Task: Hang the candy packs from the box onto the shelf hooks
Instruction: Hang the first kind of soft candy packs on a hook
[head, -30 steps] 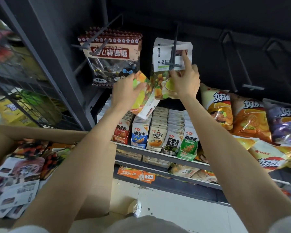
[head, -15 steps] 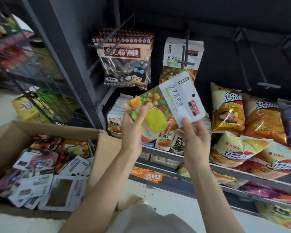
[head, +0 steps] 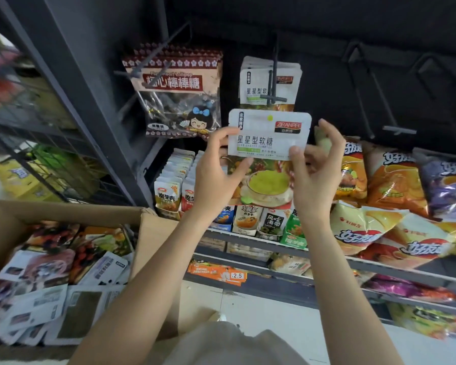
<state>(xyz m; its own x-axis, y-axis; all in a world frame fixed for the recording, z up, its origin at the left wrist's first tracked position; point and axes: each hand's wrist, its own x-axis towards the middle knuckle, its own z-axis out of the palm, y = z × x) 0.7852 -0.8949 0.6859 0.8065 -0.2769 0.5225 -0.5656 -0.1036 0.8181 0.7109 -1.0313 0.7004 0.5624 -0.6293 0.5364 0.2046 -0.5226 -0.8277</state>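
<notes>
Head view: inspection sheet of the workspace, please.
Surface: dark metal shelf, pale tiled floor below.
Job's things: candy pack held upright just below the hook, not yet on it; hung packs on that hook; cardboard box with more packs, lower left.
Clutter: lollipop bag, chip bags, small snack packs.
Grippers: left hand and right hand pinch the pack with their fingers.
Cables: nothing seen.
Surroundings: wire rack at left.

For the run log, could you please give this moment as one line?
both hands hold candy pack upright | left hand, right hand pinch its edges | below hook | not yet hung
</notes>
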